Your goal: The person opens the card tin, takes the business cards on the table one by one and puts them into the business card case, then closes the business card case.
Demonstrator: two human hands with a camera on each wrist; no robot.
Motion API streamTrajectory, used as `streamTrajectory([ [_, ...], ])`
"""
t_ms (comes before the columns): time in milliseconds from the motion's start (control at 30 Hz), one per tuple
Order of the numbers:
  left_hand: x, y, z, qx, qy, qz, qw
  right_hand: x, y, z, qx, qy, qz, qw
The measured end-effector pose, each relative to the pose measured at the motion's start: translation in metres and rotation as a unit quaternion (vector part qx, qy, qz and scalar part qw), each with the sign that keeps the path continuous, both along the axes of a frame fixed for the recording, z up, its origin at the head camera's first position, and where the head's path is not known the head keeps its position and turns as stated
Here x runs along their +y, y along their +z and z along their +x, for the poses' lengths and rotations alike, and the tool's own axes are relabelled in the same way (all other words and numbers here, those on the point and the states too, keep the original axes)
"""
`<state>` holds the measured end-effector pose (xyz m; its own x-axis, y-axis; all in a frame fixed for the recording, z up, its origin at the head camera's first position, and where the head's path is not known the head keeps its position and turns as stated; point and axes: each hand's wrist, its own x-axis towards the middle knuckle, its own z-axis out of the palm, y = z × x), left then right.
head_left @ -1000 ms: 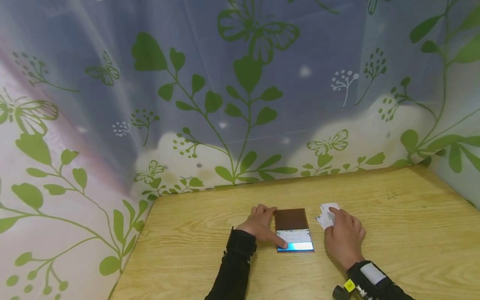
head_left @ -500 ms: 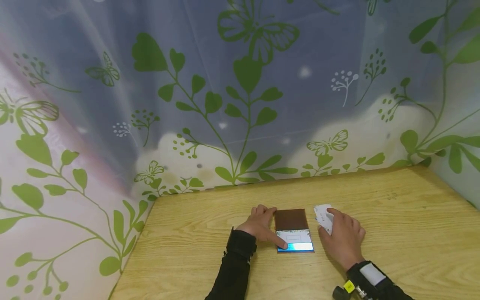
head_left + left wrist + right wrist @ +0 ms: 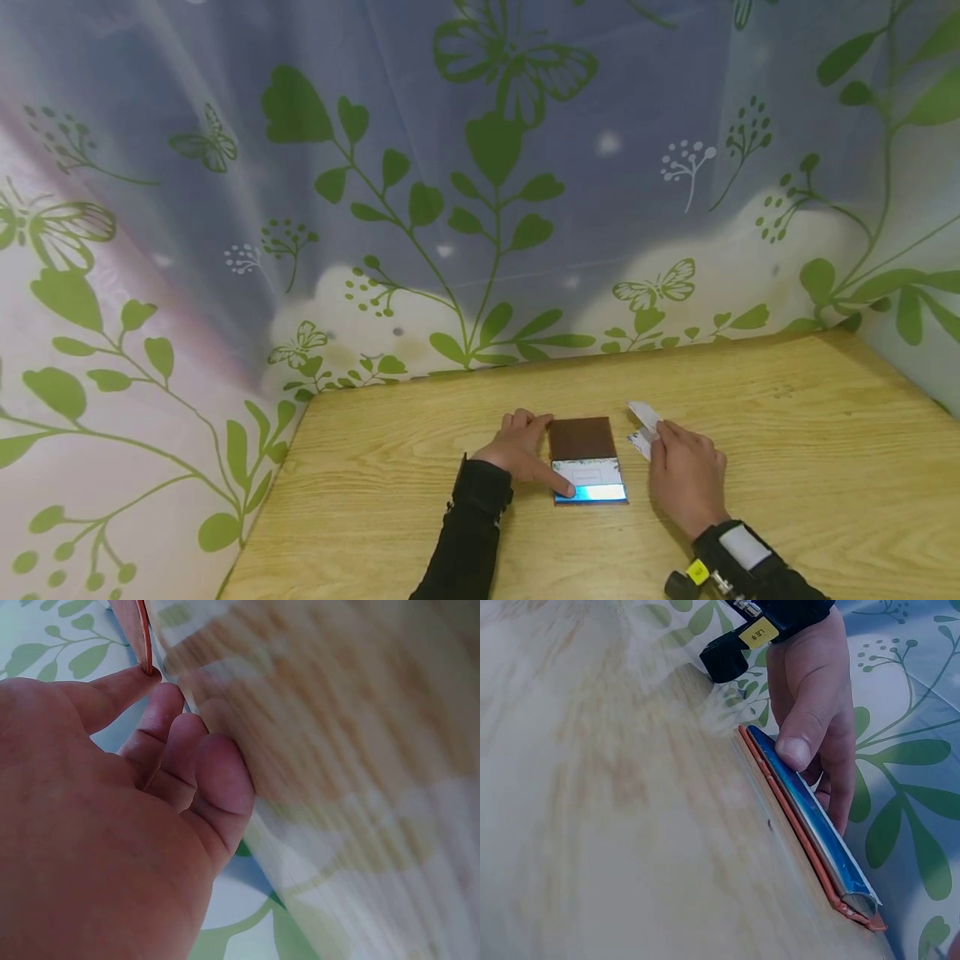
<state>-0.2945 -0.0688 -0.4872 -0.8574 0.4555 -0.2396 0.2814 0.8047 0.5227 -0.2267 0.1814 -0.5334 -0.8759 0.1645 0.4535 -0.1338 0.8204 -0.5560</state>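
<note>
A brown folding holder (image 3: 581, 437) lies opened out on the table, a white card (image 3: 585, 467) with a leafy border and a shiny blue strip (image 3: 603, 492) in its near half. My left hand (image 3: 517, 454) spans its left side, index fingertip at the far corner and thumb pressing the blue strip. In the right wrist view that thumb (image 3: 795, 752) lies on the blue sheet, which bulges above the cover's orange edge. To the right, my right hand (image 3: 686, 475) pinches a folded white paper (image 3: 642, 412) with small print; its two leaves stand apart.
A pale wood-grain table (image 3: 390, 467) runs back to a curtain (image 3: 405, 167) printed with green leaves and butterflies, which also hangs at both sides. Both wrists wear black straps; a black device with a yellow tag (image 3: 698, 571) sits by the right one.
The paper in my right hand has turned from spread to flatter, then to a folded V, and the fingers have shifted on it. My left hand and the holder stay in place.
</note>
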Motion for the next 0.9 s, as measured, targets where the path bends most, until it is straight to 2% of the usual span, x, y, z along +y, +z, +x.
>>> streamTrajectory([
  [167,0.000,0.000,0.000,0.002,-0.003,0.000,1.0000,0.000,0.003,0.001,0.009,0.003,-0.007,0.9999],
  [400,0.000,0.001,0.000,0.003,-0.001,-0.002,1.0000,0.004,0.006,0.000,-0.010,0.001,-0.025,0.9996],
  [533,-0.001,0.000,0.000,0.003,0.004,-0.001,1.0000,0.012,0.004,-0.005,-0.013,-0.023,-0.074,0.9969],
  [667,0.000,0.001,0.000,0.004,0.004,-0.002,1.0000,0.018,0.003,-0.009,-0.009,-0.046,-0.142,0.9888],
  [767,0.000,0.001,0.001,0.007,0.002,-0.007,1.0000,0.020,0.002,-0.010,0.008,-0.045,-0.178,0.9830],
  [900,0.001,0.001,0.001,0.007,0.002,-0.009,0.9999,0.019,0.001,-0.010,0.034,-0.036,-0.198,0.9789],
])
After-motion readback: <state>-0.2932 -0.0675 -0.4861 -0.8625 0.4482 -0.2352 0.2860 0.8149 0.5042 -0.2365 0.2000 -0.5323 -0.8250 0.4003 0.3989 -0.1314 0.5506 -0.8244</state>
